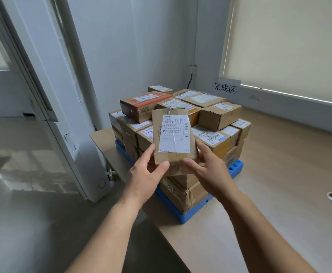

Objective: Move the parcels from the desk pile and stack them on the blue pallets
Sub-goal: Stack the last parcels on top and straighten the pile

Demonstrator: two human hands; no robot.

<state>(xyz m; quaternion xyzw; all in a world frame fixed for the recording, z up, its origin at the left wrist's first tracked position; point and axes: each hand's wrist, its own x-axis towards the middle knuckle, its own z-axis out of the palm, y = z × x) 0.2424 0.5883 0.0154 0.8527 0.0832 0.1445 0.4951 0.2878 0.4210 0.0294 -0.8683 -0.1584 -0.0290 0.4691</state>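
While both hands grasp one flat parcel (174, 135) by its near corners, left hand (148, 174) and right hand (208, 170) tilt its label up, probably for reading, above the stacked parcels (219, 117) covering the blue pallets (182, 214) at the desk's (279, 174) left edge.

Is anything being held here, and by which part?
A flat cardboard parcel, gripped at its near end: left hand on one corner, right hand on the other.
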